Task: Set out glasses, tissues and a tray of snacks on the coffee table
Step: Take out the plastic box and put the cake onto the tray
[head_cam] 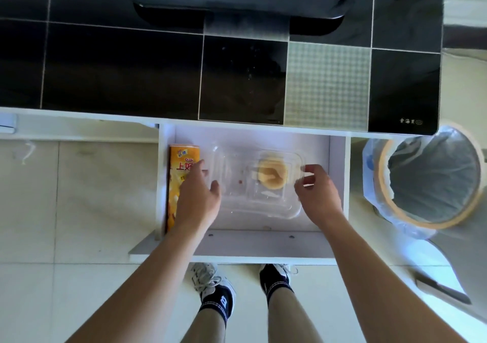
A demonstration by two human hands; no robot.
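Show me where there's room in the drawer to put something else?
Not much. The drawer is crowded: an orange snack box lies along its left wall, and a clear plastic tray holding a small tub of snacks fills the middle. Bare floor shows only as a strip along the back wall, a strip by the right wall, and one along the front edge.

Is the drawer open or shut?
Open: the drawer is pulled out from under the table, with the snack tube and clear tray visible inside.
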